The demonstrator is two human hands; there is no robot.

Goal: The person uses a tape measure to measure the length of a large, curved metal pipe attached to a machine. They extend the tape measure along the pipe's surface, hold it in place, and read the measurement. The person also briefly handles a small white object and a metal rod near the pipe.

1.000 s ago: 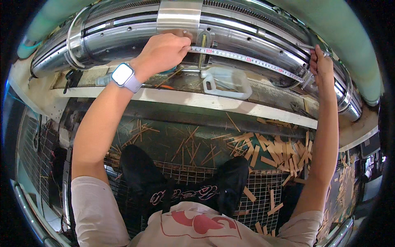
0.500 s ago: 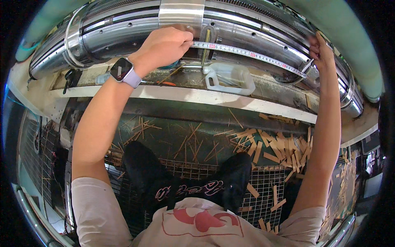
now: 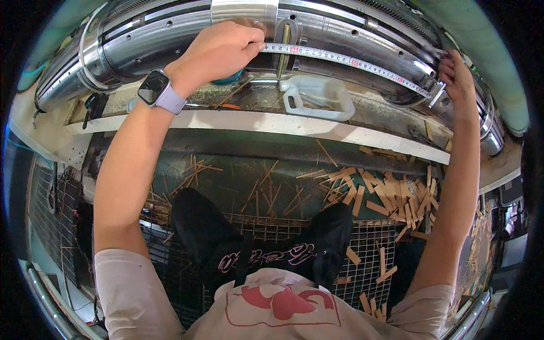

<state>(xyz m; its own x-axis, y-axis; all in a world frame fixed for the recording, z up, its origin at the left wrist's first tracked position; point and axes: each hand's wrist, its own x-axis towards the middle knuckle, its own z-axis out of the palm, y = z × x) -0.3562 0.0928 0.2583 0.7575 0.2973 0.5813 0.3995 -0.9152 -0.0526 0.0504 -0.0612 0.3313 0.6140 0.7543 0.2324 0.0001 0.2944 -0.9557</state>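
Both hands have edged slightly upward along the steel cylinder [image 3: 187,42], where the left hand [image 3: 218,51] pinches the tape measure [image 3: 345,58] against the metal and the right hand [image 3: 456,76] grips its far end, keeping the tape taut for a reading.

You're standing in an industrial workshop: a large curved steel machine ring [image 3: 170,39] fills your view, and pale wooden offcuts [image 3: 391,195] litter the wire-mesh floor grating [image 3: 362,238].
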